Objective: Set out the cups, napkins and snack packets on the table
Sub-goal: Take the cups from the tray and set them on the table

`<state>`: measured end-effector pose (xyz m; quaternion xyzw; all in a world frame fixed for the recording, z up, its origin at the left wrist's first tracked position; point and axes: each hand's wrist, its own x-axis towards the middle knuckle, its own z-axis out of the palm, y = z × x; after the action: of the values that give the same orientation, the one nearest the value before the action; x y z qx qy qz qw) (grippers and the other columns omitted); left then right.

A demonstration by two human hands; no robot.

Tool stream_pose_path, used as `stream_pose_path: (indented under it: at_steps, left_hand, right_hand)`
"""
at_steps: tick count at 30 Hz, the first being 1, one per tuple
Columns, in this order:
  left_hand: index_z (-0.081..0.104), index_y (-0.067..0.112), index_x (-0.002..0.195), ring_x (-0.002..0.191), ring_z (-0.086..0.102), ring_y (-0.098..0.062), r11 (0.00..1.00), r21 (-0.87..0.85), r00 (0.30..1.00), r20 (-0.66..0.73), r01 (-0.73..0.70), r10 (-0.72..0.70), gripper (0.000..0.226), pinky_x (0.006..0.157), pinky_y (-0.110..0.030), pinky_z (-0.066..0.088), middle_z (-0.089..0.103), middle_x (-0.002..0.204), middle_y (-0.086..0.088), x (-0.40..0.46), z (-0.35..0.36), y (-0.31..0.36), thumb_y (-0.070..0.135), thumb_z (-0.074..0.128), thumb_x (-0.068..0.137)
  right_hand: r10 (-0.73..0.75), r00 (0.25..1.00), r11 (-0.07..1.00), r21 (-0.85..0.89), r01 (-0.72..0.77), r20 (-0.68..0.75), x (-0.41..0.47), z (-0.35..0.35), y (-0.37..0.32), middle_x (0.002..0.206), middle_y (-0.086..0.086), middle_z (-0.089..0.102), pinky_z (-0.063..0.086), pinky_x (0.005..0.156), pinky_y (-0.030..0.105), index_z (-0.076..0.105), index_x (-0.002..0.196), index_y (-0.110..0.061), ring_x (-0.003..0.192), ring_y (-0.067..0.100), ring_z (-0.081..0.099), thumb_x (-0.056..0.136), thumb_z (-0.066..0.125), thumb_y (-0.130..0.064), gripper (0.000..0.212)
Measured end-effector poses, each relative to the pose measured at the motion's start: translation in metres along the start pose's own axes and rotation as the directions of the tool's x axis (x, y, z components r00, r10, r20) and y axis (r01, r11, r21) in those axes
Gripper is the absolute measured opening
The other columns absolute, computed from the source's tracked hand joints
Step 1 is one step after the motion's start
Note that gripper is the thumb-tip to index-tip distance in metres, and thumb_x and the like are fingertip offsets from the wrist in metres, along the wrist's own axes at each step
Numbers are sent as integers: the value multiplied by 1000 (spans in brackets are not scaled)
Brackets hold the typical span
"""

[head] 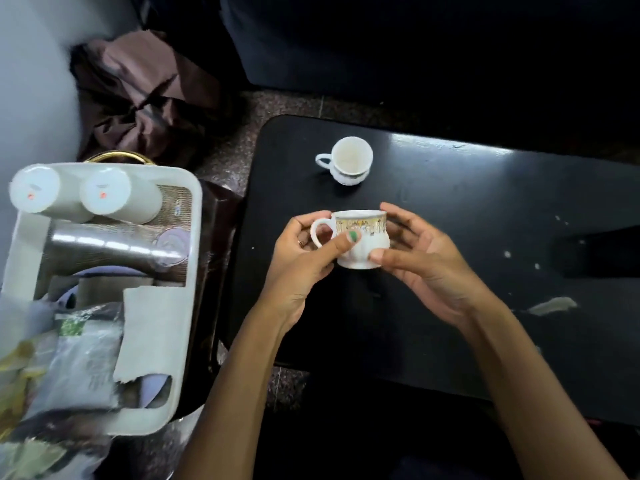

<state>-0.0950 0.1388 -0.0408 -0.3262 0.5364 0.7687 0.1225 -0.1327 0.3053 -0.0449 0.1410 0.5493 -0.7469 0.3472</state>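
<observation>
Cup (363,239) upright between hands, handle pointing left

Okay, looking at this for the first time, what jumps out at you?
Both hands, left hand and right hand, hold a gold-banded cup over the black table. Another cup stands behind it, and a cluttered white tray sits off the table's left.
</observation>
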Motion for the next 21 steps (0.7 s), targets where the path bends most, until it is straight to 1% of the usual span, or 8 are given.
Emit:
stream_pose_path:
  at_steps: [2, 4, 6, 8, 11, 14, 17, 21]
  left_hand:
    - [60, 14, 112, 91, 67, -11, 994, 110, 999, 34, -18, 14, 51, 74, -24, 56, 70, 98, 2, 6, 13, -8, 11, 81, 66]
    - [58, 14, 119, 96, 66, -7, 976, 209, 995, 90, -52, 34, 57, 79, -18, 54, 68, 106, 1, 15, 22, -14, 3, 80, 67]
    - [55, 17, 126, 103, 64, -4, 949, 306, 989, 145, -81, 37, 67, 87, -18, 52, 65, 116, 3, 24, 30, -19, 1, 81, 66]
    - [54, 17, 129, 110, 60, -5, 901, 414, 980, 189, -131, 56, 72, 95, -20, 49, 63, 122, 4, 34, 38, -23, 1, 83, 65]
    - [59, 15, 125, 112, 59, -11, 817, 534, 968, 224, -218, 111, 69, 100, -27, 47, 64, 121, 2, 48, 50, -30, -1, 84, 62]
    - [60, 15, 120, 109, 59, -12, 744, 600, 953, 246, -294, 177, 65, 99, -33, 46, 65, 118, 4, 61, 61, -38, 2, 84, 61]
    - [58, 18, 120, 107, 58, -11, 700, 630, 941, 252, -336, 225, 64, 97, -32, 45, 63, 119, 5, 76, 73, -47, 7, 84, 63]
    - [55, 20, 124, 111, 52, -8, 672, 647, 933, 264, -360, 245, 67, 103, -27, 39, 59, 125, 5, 95, 85, -50, 11, 84, 65]
  right_hand:
    - [-31, 999, 993, -119, 26, -36, -1, -19, 0, 124, 3, 62, 54, 82, 23, 47, 135, -17, 111, 13, 63, 55, 79, -6, 87]
    - [-54, 996, 963, -266, 34, -70, 2, -34, 3, 128, 1, 59, 53, 82, 20, 43, 139, -18, 111, 7, 62, 55, 83, -2, 94]
    - [-76, 992, 928, -371, 34, -99, 7, -47, 7, 132, -3, 54, 53, 78, 15, 38, 142, -18, 106, -6, 61, 59, 82, 7, 97]
    - [-105, 987, 898, -439, 40, -125, 14, -58, 13, 133, -2, 54, 53, 83, 16, 39, 142, -17, 103, -10, 60, 59, 81, 10, 97]
    - [-181, 969, 842, -535, 64, -169, 24, -73, 24, 125, -2, 61, 50, 99, 34, 51, 131, -17, 110, 5, 60, 54, 84, 9, 87]
    - [-260, 943, 809, -581, 96, -207, 34, -81, 32, 116, -7, 64, 50, 97, 39, 55, 116, -28, 111, 12, 60, 55, 84, 4, 75]
    - [-335, 911, 784, -608, 127, -241, 45, -87, 34, 112, -14, 62, 51, 95, 32, 52, 112, -35, 108, 9, 60, 58, 84, -1, 71]
    - [-410, 873, 730, -668, 142, -263, 62, -95, 28, 108, -20, 58, 48, 89, 17, 52, 118, -30, 104, 3, 57, 61, 82, -3, 70]
